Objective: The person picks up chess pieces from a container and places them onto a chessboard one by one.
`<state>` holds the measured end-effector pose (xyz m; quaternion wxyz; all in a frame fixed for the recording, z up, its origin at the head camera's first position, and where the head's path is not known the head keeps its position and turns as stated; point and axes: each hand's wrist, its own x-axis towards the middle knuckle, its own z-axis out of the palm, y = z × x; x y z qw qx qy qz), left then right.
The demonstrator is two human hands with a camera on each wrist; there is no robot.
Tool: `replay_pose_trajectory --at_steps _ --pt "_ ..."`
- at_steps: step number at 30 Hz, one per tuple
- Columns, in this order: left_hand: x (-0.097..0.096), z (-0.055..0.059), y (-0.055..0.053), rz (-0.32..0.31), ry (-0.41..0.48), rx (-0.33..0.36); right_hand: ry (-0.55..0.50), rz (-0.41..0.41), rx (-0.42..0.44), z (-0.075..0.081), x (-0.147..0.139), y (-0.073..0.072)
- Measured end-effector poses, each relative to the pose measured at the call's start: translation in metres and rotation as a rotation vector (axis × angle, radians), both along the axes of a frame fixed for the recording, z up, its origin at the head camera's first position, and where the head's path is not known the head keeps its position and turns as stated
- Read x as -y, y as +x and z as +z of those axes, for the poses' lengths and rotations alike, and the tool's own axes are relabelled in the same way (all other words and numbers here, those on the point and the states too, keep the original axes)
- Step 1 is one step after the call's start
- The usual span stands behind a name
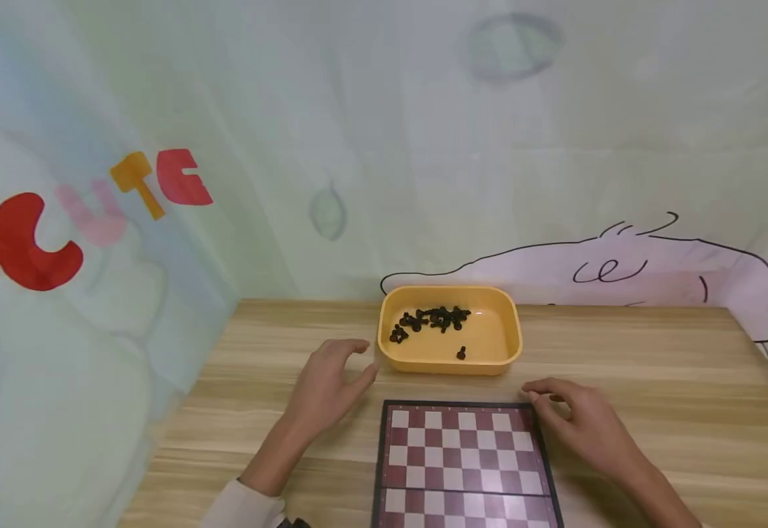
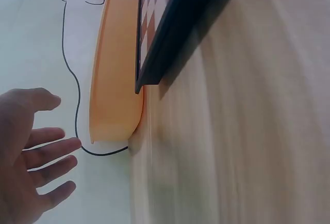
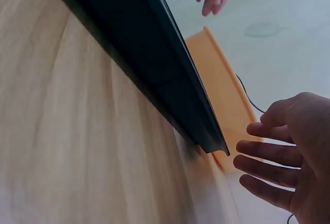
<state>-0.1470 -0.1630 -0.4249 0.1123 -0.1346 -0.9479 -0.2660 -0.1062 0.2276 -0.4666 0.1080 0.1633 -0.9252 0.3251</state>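
A yellow-orange plastic tray [image 1: 450, 368] stands at the back of the table, with black chess pieces [image 1: 446, 317] clustered toward its left and one lone piece [image 1: 461, 353] near its front wall. In front of it lies a chessboard [image 1: 451, 458] with maroon and white squares and a dark frame; no pieces show on its visible part. My left hand [image 1: 323, 387] hovers just left of the tray, fingers apart and holding nothing, as the left wrist view also shows. Close to the board's far right corner is my right hand [image 1: 584, 422]; the right wrist view shows its fingers [image 3: 270, 154] loosely extended around nothing.
The wooden table [image 1: 674, 381] extends to both sides of the board. A printed curtain [image 1: 278, 183] with coloured letters and a line drawing hangs right behind the table's back edge and at its left. The near part of the board runs out of the head view.
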Motion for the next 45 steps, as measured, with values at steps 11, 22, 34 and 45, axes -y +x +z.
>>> replay_pose_trajectory --at_steps 11,22,34,45 --pt "-0.022 0.007 -0.036 -0.043 -0.030 -0.019 -0.013 0.026 -0.024 0.008 0.014 -0.026" --pt "-0.041 0.003 -0.068 -0.078 -0.202 0.016 -0.051 0.041 -0.029 0.017 0.034 -0.043" --pt "-0.060 0.003 -0.097 -0.114 -0.387 0.126 -0.035 0.018 -0.021 0.022 0.042 -0.049" --pt "-0.079 0.001 -0.107 -0.052 -0.605 0.115 -0.047 0.026 0.006 0.022 0.047 -0.051"
